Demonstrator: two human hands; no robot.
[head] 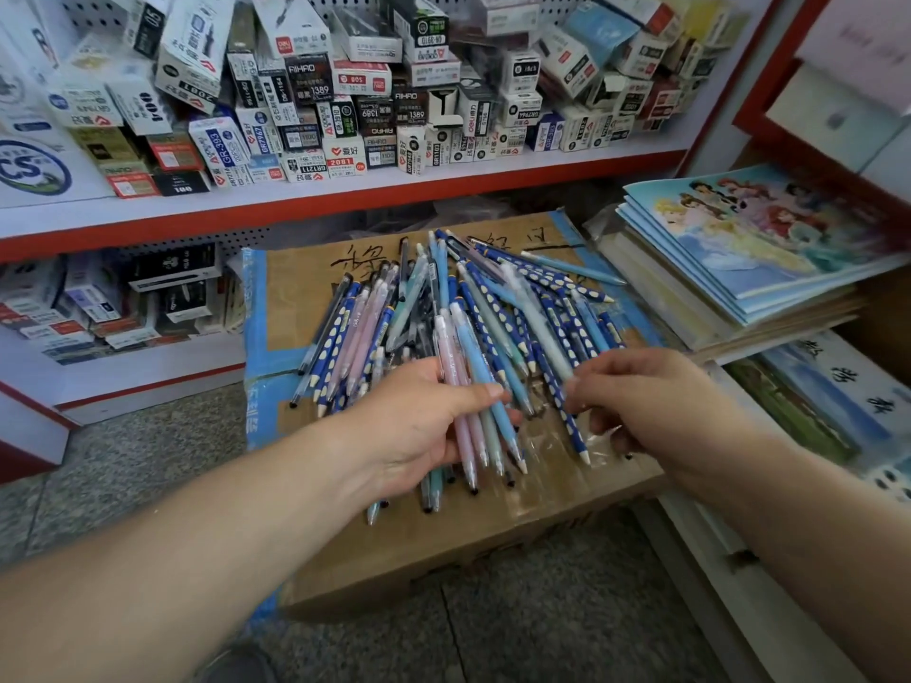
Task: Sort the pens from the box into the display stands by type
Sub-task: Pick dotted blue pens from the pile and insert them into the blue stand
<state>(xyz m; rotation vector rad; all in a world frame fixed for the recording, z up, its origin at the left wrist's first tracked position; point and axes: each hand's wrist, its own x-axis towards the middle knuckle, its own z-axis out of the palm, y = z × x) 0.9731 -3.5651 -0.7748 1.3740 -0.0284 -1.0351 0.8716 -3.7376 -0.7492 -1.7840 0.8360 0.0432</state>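
Left hand [419, 426] is gripping a small bunch of pastel pens [473, 382], fingers curled shut around them, thumb on top. Right hand [641, 401] is loosely curled, fingertips touching the blue dotted pens [557, 367], not clearly holding any. Everything's lying heaped on the taped cardboard box [493, 529], with the notebook stack [749, 248] just right of the box.

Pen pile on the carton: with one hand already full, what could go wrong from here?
1. The left hand grips a loose fan of pastel pens, tips hanging free; some could slip out.
2. The right hand picks among dotted blue pencils on crinkled plastic wrap; a tug may scatter them.
3. Several pens lie near the cardboard box front edge and could roll to the floor.
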